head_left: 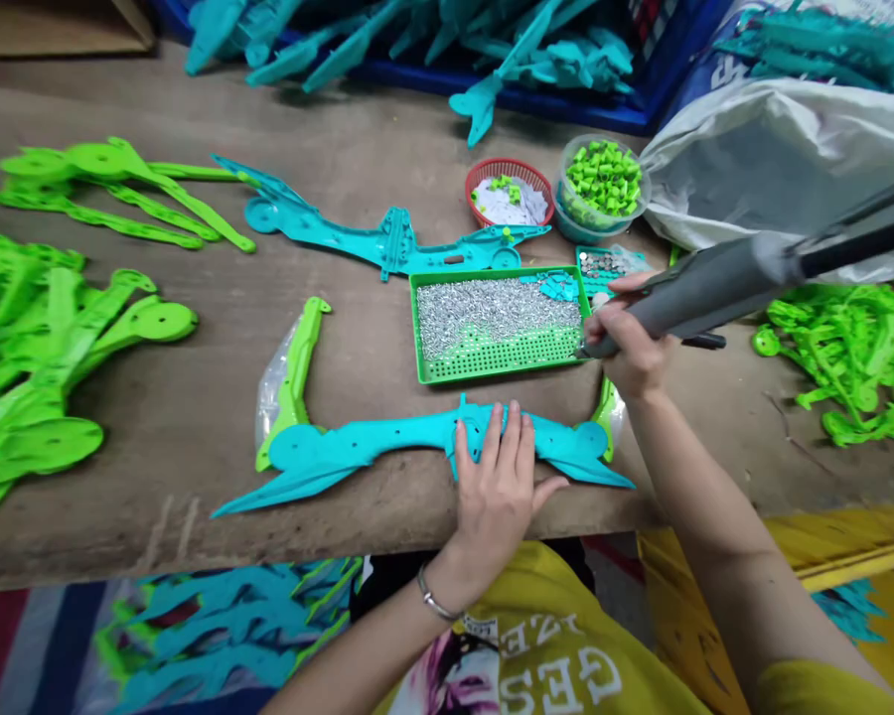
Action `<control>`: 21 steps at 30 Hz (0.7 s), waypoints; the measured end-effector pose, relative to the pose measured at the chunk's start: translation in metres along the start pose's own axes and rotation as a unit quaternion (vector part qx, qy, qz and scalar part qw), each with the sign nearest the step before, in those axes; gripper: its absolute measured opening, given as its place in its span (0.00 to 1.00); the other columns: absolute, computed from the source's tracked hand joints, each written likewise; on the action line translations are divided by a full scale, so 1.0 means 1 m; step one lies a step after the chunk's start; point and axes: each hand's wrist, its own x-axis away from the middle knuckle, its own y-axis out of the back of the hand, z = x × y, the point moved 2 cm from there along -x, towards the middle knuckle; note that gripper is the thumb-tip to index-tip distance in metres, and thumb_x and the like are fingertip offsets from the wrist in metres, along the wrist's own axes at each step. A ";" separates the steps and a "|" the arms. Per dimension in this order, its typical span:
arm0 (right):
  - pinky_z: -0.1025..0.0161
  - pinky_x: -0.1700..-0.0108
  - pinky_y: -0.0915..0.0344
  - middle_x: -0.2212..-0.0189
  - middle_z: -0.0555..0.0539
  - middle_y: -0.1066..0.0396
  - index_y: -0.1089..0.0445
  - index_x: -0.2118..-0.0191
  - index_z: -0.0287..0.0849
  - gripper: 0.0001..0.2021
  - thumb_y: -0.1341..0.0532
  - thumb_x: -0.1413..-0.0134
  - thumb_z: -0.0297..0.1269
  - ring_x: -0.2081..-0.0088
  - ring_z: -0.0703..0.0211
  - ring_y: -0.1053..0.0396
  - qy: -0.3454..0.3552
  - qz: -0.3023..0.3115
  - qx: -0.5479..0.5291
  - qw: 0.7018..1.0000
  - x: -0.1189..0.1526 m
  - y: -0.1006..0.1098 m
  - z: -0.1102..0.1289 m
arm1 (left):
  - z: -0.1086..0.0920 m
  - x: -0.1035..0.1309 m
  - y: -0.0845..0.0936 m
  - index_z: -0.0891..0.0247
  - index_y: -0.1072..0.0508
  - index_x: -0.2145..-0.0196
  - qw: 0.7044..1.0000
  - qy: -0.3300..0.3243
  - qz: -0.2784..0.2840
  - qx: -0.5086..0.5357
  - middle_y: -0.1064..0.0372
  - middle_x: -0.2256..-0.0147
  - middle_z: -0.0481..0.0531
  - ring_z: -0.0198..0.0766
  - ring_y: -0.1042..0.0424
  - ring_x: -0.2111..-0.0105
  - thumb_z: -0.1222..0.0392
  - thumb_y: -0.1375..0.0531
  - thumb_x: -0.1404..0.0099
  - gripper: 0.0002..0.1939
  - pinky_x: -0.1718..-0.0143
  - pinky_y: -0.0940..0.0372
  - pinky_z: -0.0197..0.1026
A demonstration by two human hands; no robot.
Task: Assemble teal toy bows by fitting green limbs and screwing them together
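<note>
My left hand [498, 482] lies flat, fingers stretched, on the middle of a turquoise bow-shaped plastic piece [387, 437]. Green arms stand out from both ends of this piece; the left green arm [298, 372] has a clear plastic part along it, and the right one is partly hidden by my forearm. My right hand [630, 343] is closed around a grey power screwdriver [715, 283]. The screwdriver's tip is at the right end of a green perforated tray [492, 372] of small silvery screws [492, 308]; whether it touches them I cannot tell.
Behind the tray lies another turquoise half [335, 233]. Green parts are heaped at left [37, 367] and right [856, 357]. A red basket [511, 164], a tub of green caps [603, 179], a white sack [775, 149] and a blue crate [641, 109] stand farther back.
</note>
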 end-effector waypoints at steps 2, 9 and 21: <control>0.61 0.77 0.37 0.82 0.57 0.35 0.33 0.62 0.48 0.12 0.33 0.51 0.41 0.82 0.63 0.37 0.022 0.006 -0.015 1.000 0.009 0.007 0.019 | -0.003 0.000 0.001 0.74 0.34 0.38 1.000 0.004 0.008 -0.005 0.41 0.36 0.68 0.57 0.41 0.34 0.36 0.44 0.33 0.40 0.30 0.68 0.68; 0.58 0.77 0.36 0.82 0.56 0.35 0.32 0.60 0.49 0.10 0.34 0.49 0.36 0.82 0.61 0.38 -0.027 0.016 -0.041 0.999 0.069 0.035 0.059 | -0.027 0.001 -0.008 0.71 0.40 0.34 0.999 -0.027 0.043 -0.004 0.48 0.32 0.69 0.58 0.49 0.31 0.34 0.44 0.33 0.43 0.31 0.61 0.71; 0.58 0.75 0.35 0.80 0.57 0.34 0.33 0.61 0.50 0.09 0.34 0.46 0.39 0.81 0.60 0.36 -0.065 0.044 0.012 0.997 0.093 0.053 0.024 | -0.029 0.003 -0.025 0.70 0.36 0.36 0.998 -0.049 -0.008 -0.024 0.43 0.35 0.68 0.58 0.45 0.32 0.46 0.44 0.28 0.31 0.32 0.59 0.71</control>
